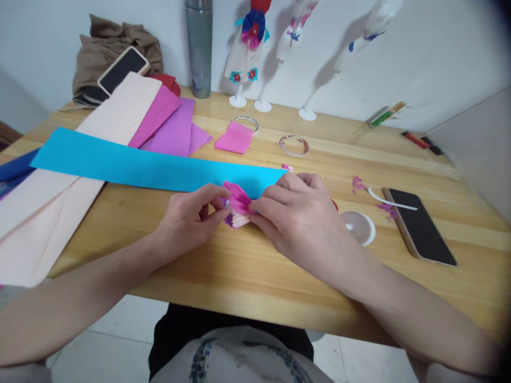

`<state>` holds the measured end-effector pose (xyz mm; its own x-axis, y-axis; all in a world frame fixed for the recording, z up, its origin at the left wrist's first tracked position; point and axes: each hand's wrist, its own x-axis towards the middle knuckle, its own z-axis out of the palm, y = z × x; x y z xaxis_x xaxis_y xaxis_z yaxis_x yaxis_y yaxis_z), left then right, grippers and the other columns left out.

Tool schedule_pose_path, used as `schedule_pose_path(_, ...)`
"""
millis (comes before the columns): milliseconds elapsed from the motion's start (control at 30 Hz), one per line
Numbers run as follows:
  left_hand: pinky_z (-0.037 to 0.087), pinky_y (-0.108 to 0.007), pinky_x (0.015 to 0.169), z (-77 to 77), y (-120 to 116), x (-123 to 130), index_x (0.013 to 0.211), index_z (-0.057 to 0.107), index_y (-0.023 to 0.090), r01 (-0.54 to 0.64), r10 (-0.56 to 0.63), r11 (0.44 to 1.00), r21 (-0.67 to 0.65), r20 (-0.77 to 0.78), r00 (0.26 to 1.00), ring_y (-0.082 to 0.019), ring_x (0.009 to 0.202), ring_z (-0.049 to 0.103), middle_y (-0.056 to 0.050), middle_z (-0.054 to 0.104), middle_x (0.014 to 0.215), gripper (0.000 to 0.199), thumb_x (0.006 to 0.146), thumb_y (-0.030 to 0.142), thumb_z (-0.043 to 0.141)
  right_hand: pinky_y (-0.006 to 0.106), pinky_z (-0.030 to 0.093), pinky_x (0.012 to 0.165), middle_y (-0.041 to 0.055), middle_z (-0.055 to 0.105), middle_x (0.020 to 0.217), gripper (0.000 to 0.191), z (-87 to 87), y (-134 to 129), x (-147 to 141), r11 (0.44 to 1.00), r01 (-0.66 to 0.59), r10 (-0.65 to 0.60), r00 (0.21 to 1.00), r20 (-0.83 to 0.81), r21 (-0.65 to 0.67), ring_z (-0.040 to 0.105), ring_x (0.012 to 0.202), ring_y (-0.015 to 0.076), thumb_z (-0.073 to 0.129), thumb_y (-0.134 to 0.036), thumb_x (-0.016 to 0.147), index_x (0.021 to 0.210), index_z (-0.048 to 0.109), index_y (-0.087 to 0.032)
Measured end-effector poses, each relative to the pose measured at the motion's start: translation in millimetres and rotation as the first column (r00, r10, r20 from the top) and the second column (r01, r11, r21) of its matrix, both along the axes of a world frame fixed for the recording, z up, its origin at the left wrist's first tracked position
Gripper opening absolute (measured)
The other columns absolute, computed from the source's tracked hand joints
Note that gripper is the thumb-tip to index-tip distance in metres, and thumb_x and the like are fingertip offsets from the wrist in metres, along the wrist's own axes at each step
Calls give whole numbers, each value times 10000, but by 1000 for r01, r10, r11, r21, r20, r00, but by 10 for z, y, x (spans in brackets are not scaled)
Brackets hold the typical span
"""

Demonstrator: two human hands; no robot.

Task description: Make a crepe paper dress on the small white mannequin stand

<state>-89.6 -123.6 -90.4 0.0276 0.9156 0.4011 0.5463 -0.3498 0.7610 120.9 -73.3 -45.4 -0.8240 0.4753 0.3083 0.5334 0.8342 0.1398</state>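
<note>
Between my two hands, just above the wooden table, is a small crepe paper flower [238,205] with gathered pink, purple and cream layers. My left hand [191,213] is closed, thumb and forefinger pinching its left edge. From the right, the fingertips of my right hand [293,213] grip its gathered pink part, the hand bent over it. Behind both hands a long strip of turquoise paper [159,167] lies across the table, its right end partly covered by my right hand. A clear round plastic piece [357,227] rests beside my right wrist.
Cream paper [48,213] and purple sheets [170,130] lie at left. A pink paper piece [235,138] and a tape roll [294,144] sit centrally. A phone [421,226] lies at right. A tall bottle [199,50] and several decorated plastic goblets [249,53] stand along the wall.
</note>
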Motion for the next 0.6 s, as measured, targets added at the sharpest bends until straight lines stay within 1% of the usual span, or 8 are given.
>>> schedule_pose_path(100,426,-215,494,-4,0,-6,925,712,223,-32,32,999,40,-7,999,-81,488,512,22,736,717,79,860,250,676,391,262,737,15,691,754,141,7,-7,-13,999,27,-26,999,27,-35,510,809,232,617,-215,975,870,708,-239)
schedule_pose_path(200,447,-222,517,-12,4,-8,940,721,221,-59,61,996,64,-21,998,-89,506,535,16,735,713,101,866,224,651,389,262,737,14,696,760,138,2,-27,-45,998,32,-30,999,44,-49,510,814,230,625,-222,975,864,706,-232)
schedule_pose_path(267,454,-224,530,-21,7,-10,959,725,219,-53,55,996,65,-24,998,-90,517,547,14,739,732,129,870,206,632,386,263,732,16,692,743,183,14,-30,-54,999,21,-20,999,31,-47,506,804,224,600,-246,997,851,709,-225)
schedule_pose_path(333,453,-231,533,-29,11,-17,968,725,220,-51,51,998,47,-11,999,-93,526,557,11,741,749,128,884,221,628,380,275,726,23,690,732,261,58,0,-20,998,1,-2,1000,-13,-56,505,786,218,564,-307,1025,838,718,-210)
schedule_pose_path(400,441,-239,528,-30,16,-32,969,722,226,-67,67,998,21,13,998,-99,533,566,15,727,732,112,892,250,645,366,300,715,40,695,754,328,129,81,79,995,-9,3,998,-61,-100,518,776,213,541,-377,1034,842,728,-188)
schedule_pose_path(467,428,-244,521,-16,22,-51,963,716,232,-84,84,996,11,43,996,-106,533,570,25,702,689,100,893,278,661,343,321,687,58,682,761,344,192,205,251,990,11,-26,994,-106,-143,533,739,194,538,-401,1027,853,729,-174)
schedule_pose_path(533,423,-243,519,12,25,-70,925,704,227,-80,80,997,1,66,995,-107,532,568,31,691,668,92,908,293,642,341,322,685,59,665,746,391,208,338,477,984,92,-113,984,-135,-153,538,732,191,499,-428,1037,827,733,-195)
schedule_pose_path(600,420,-236,515,46,23,-84,846,680,209,-65,67,997,-27,84,994,-100,531,559,29,690,666,145,932,292,598,343,322,675,62,645,711,423,162,434,719,978,146,-170,972,-165,-150,546,723,192,493,-445,1035,784,732,-201)
